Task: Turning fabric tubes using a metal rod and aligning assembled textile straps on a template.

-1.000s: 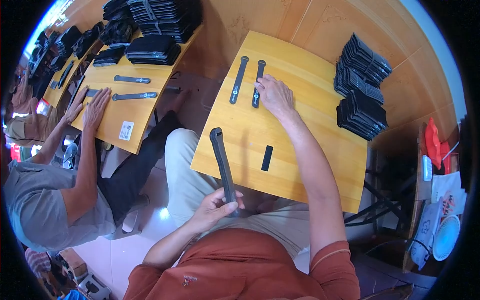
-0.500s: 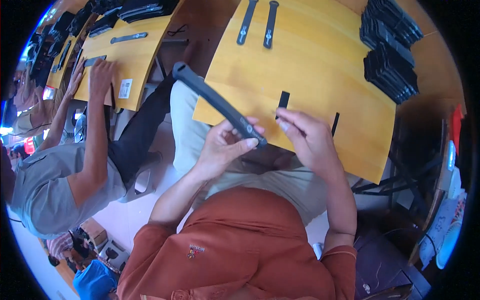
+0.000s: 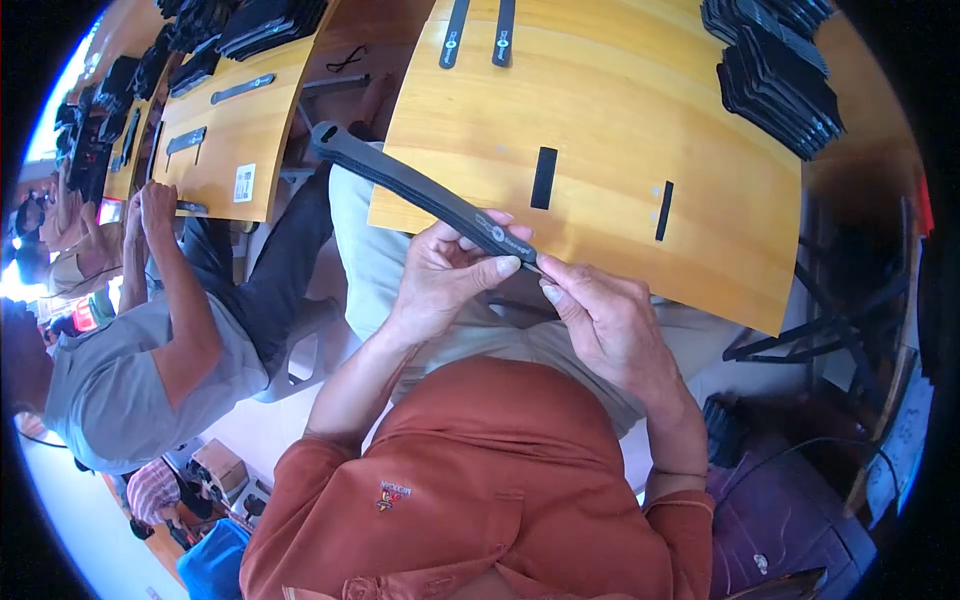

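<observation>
A long dark grey strap (image 3: 420,197) with a hole at its far rounded end slants across in front of me. My left hand (image 3: 437,280) is closed round its near end, thumb on the printed face. Against that near end press the pinched thumb and forefinger of my right hand (image 3: 612,318); whatever sits between those fingertips is too small to make out. Beyond my hands, on the yellow wooden table (image 3: 450,130), lie a wide black strip (image 3: 544,178) and a narrower black strip (image 3: 665,211).
Two more straps, a left one (image 3: 454,35) and a right one (image 3: 504,35), lie at the table's far side. Stacked black pieces (image 3: 780,85) stand at the far right. To my left a co-worker in grey (image 3: 150,350) sits at another table (image 3: 240,125) bearing straps and black piles.
My right hand has moved left and slightly down, from beside the wide black strip to the strap's near end. The left hand keeps hold of the strap. My view has shifted a little.
</observation>
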### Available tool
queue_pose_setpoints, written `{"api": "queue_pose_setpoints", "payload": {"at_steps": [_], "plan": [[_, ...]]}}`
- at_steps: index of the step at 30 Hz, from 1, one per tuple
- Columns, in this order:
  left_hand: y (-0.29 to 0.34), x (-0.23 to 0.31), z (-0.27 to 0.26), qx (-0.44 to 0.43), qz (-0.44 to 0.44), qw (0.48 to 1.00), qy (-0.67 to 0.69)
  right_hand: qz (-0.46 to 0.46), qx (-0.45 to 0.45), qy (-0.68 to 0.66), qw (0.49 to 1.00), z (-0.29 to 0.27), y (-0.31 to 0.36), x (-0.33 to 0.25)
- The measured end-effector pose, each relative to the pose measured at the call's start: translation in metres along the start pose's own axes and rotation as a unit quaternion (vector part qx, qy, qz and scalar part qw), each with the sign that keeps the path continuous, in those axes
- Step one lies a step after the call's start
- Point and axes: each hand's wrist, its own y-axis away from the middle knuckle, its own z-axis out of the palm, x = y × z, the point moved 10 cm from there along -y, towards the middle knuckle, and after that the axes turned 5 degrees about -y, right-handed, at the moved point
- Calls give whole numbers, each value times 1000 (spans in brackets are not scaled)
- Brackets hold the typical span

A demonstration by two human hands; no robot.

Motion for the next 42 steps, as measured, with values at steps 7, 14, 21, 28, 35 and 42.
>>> {"api": "queue_pose_setpoints", "payload": {"at_steps": [7,14,21,28,35,42], "plan": [[0,-4,3,7,-5,1000,-17,1,1,35,999,-2,4,0],[-1,-6,4,13,3,1000,-25,11,-11,97,995,-2,6,5],[1,-8,1,40,12,998,-56,21,-3,62,998,3,9,15],[6,1,10,37,52,992,-109,24,15,70,997,8,11,20],[13,3,17,73,78,980,-169,28,45,131,990,14,15,20],[14,1,23,85,94,978,-166,-11,100,3,995,13,20,30]]}}
